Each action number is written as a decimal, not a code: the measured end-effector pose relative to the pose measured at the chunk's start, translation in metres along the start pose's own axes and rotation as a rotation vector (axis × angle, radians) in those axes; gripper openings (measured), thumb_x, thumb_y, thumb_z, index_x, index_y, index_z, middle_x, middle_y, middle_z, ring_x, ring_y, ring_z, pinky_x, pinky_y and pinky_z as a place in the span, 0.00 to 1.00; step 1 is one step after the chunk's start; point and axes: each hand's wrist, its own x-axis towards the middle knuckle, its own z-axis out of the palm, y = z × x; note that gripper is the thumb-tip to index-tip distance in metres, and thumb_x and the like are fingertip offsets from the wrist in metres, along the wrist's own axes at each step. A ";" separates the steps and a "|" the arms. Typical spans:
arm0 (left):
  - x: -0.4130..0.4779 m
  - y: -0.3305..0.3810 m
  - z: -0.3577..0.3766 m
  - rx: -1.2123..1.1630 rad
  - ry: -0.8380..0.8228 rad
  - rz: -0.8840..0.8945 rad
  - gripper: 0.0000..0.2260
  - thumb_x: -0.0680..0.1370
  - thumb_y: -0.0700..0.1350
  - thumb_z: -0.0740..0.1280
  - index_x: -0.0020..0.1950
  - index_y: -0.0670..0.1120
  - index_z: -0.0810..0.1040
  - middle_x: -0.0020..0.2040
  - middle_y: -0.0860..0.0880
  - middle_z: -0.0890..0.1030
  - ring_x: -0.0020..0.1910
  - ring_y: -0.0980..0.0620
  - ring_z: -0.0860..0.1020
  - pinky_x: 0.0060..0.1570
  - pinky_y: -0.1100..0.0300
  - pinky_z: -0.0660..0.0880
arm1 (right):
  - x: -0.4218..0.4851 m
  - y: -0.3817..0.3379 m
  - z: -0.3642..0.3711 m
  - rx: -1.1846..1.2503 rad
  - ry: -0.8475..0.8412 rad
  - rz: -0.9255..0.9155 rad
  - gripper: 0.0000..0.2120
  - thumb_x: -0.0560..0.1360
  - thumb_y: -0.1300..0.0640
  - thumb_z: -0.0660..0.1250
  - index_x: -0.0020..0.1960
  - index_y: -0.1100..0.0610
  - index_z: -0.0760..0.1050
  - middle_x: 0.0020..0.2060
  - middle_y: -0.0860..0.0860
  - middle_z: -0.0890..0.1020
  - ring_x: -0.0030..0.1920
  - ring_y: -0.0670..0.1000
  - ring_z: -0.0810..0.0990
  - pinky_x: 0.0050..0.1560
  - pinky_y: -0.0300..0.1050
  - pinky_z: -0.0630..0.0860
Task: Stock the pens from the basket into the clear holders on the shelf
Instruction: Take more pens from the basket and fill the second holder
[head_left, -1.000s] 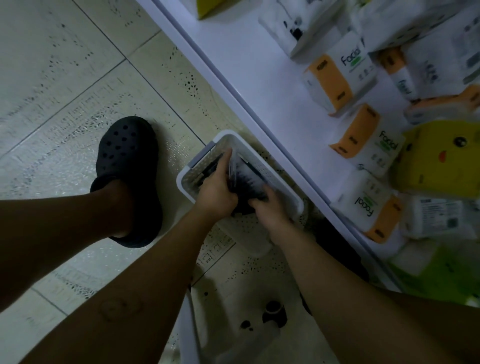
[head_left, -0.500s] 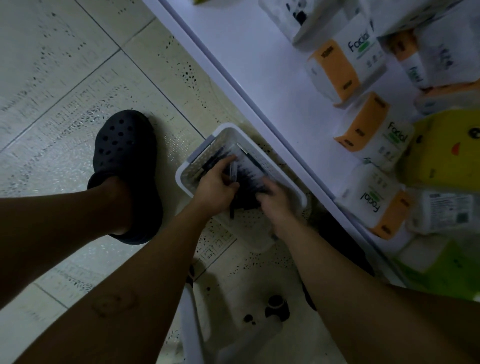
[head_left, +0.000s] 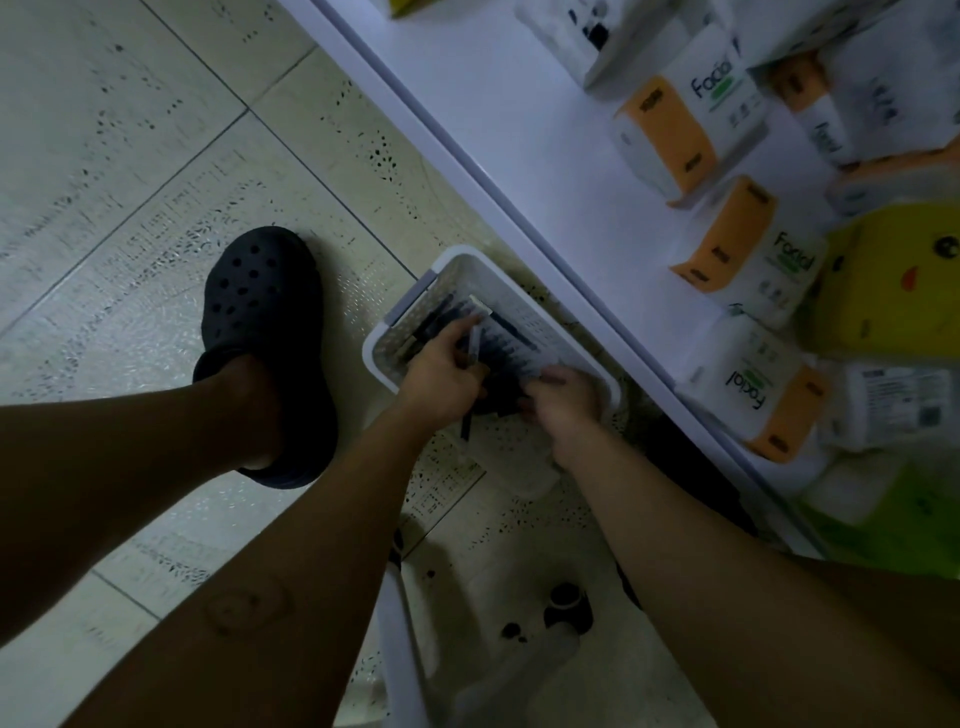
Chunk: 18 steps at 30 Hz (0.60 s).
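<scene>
A white perforated basket (head_left: 447, 270) stands on the tiled floor against the foot of the shelf. Dark pens (head_left: 506, 340) lie packed inside it. My left hand (head_left: 439, 371) reaches into the basket and grips a pen (head_left: 470, 387), whose dark end sticks out below my fist. My right hand (head_left: 563, 400) is at the basket's near right corner with its fingers curled on a bunch of the dark pens. No clear holders are in view.
The white shelf (head_left: 519, 156) runs diagonally at the right, loaded with orange-and-white tissue packs (head_left: 748, 249) and a yellow pack (head_left: 893, 280). My foot in a dark clog (head_left: 260, 322) stands left of the basket. Another white container (head_left: 467, 649) sits lower down.
My left hand has drawn back from deep in the basket and now has a single pen in its fist. My right hand stayed on the pens at the near corner.
</scene>
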 end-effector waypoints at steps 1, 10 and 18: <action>0.001 -0.001 0.000 -0.003 0.001 -0.007 0.25 0.80 0.37 0.62 0.75 0.53 0.62 0.57 0.44 0.79 0.49 0.48 0.80 0.49 0.56 0.77 | 0.001 -0.002 0.003 0.007 -0.009 0.027 0.06 0.77 0.61 0.67 0.45 0.51 0.75 0.44 0.53 0.80 0.50 0.57 0.82 0.56 0.55 0.80; 0.008 -0.001 -0.008 -0.060 0.018 -0.040 0.24 0.81 0.36 0.61 0.74 0.52 0.63 0.61 0.47 0.73 0.52 0.47 0.80 0.40 0.64 0.79 | 0.023 -0.012 0.015 -0.009 0.028 0.151 0.11 0.79 0.52 0.66 0.57 0.56 0.75 0.42 0.54 0.80 0.46 0.57 0.82 0.49 0.55 0.82; 0.012 0.001 -0.015 -0.153 0.049 -0.057 0.23 0.80 0.35 0.61 0.72 0.54 0.66 0.56 0.44 0.76 0.47 0.45 0.82 0.43 0.55 0.81 | 0.028 -0.010 0.017 0.052 0.075 0.224 0.08 0.80 0.53 0.64 0.53 0.59 0.76 0.42 0.57 0.81 0.37 0.55 0.82 0.28 0.43 0.80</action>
